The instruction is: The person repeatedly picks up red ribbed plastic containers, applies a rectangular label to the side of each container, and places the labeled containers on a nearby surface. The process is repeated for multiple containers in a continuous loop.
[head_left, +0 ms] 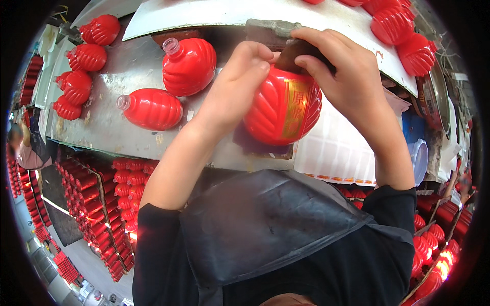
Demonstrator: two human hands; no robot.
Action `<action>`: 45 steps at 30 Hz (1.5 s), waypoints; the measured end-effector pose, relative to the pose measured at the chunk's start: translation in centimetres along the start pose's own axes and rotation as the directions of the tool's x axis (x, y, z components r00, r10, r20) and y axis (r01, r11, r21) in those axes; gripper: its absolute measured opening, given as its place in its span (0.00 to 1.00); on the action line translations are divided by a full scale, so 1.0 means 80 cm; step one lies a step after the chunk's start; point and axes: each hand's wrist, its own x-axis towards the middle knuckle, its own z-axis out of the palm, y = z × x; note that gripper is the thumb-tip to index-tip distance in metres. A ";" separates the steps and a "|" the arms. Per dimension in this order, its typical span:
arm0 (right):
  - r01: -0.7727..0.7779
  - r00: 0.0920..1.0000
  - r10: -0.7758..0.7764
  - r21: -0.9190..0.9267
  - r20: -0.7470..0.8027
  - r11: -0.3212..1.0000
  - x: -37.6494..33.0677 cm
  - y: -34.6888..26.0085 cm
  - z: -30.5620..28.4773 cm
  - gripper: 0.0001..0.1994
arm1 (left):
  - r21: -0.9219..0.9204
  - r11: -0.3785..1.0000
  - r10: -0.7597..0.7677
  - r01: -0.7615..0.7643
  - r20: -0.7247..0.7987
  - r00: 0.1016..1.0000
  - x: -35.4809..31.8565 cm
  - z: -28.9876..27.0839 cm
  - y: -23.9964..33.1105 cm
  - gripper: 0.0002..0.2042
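At centre of the head view, just above the metal worktop [109, 127]: 1 red ribbed bottle [278, 109], round-bodied, gold label strip facing the camera, tilted with its top toward the upper right. Left hand [240, 81] curled against the bottle's upper left shoulder, fingers bent and pressing on the ribs, thumb tip near the top. Right hand [342, 74] clamped over the top end, fingers wrapped closed around a dark brown block [301, 51] held against the bottle's neck; neck itself hidden under that block. Bottle gripped between both hands, its lower end over a dark patch at the near edge of the worktop.

Left of the hands, 2 unlabelled red bottles on the bare metal: 1 upright bottle [188, 65] with a clear neck, 1 lying bottle [150, 108] on its side, neck pointing left, close together. Farther left, a column of 4 more red bottles [81, 71] along the worktop edge. Upper right, further red bottles [403, 30] on a curved white panel [204, 15]. Right of the held bottle, a white ribbed sheet [337, 148]. Below the worktop on the left, racks of red cylinders [102, 204]. Lower frame filled by a dark apron [265, 224] and black sleeves.
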 end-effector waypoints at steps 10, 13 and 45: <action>-0.110 0.986 0.118 0.070 -0.117 0.991 -0.050 -0.012 0.006 0.18 | 0.127 0.981 0.144 -0.143 0.003 0.990 -0.018 0.023 0.007 0.12; -0.021 0.986 0.017 -0.023 -0.165 1.000 -0.051 -0.013 0.008 0.18 | 0.142 0.968 0.196 -0.207 0.085 0.977 -0.018 0.025 0.014 0.13; -0.484 0.807 0.401 0.874 0.433 0.031 -0.032 0.099 0.017 0.21 | 0.564 0.575 0.477 0.592 -0.819 0.318 -0.532 -0.205 -0.002 0.12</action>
